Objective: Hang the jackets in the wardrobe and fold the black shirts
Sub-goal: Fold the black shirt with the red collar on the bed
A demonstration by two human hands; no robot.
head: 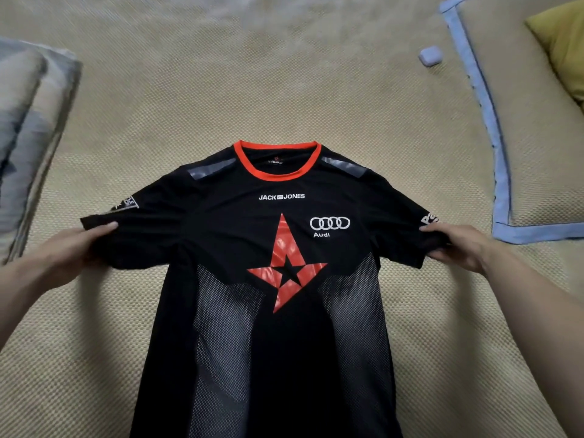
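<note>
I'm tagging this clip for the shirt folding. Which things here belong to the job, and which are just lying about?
Job: black short-sleeved shirt with orange collar; left hand and right hand, each gripping a sleeve.

Lying about: small pale lilac case; mustard-yellow cushion; grey folded bedding; blue-edged woven mat.

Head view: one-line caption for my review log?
Both hands, left hand and right hand, grip the sleeves of a black shirt spread on a woven mat.

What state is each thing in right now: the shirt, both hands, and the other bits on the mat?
Black shirt: spread flat, front up, unfolded.
Left hand: pinching the sleeve end.
Right hand: pinching the other sleeve end.
Small case: closed, lying on the mat.
Yellow pillow: resting on the blue-edged mat.
Grey bedding: folded.
</note>
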